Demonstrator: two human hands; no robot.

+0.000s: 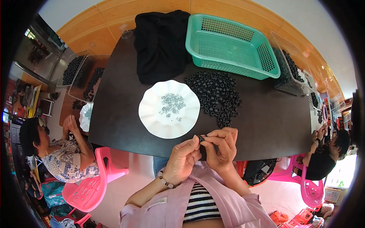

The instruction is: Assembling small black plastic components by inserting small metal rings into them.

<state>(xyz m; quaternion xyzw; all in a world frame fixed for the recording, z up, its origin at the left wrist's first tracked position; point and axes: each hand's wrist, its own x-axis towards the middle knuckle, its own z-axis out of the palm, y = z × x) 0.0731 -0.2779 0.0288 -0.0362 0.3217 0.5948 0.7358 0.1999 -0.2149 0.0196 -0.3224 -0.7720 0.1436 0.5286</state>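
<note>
Just past the table's near edge, my left hand [184,156] pinches a small black ring-shaped part [201,138] between thumb and fingers. The fingertips of my right hand [221,147] close on the same part from the right. Whether a smaller piece is between them cannot be made out. Ahead and to the left is a white scalloped plate [152,110] with many tiny silvery-clear pieces [173,104] heaped in its middle. Beside it, to the right, spreads a loose pile of black ring-shaped parts [216,93], reaching down close to my right hand.
On the dark table [266,114], a green mesh basket [228,66] and a folded black cloth [161,45] lie at the back. Clear bins of black parts [289,72] stand at the right and left. People on pink chairs [85,190] sit at either side.
</note>
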